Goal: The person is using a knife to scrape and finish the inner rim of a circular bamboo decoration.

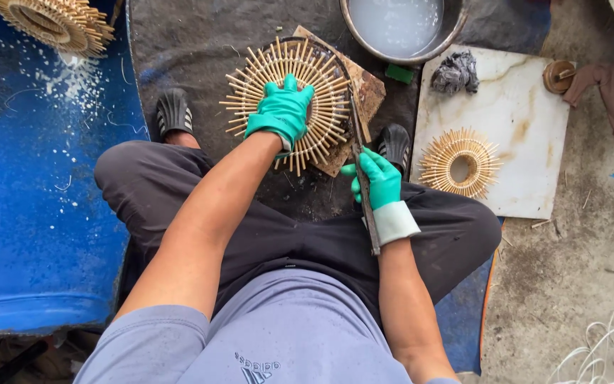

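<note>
Pressing flat with spread fingers, the left hand point(281, 112) in a green glove pins the round bamboo-stick sunburst frame point(289, 103) on a wooden block point(367, 89); the right hand point(378, 181) grips a long dark blade point(362, 178) at the frame's right edge.

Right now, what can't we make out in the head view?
- Centre of the bamboo ring: covered by the left hand.
- Long blade: the right hand hides its middle.
- Metal basin: top cut by the frame edge.
- Second ring: cut off top left.
</note>
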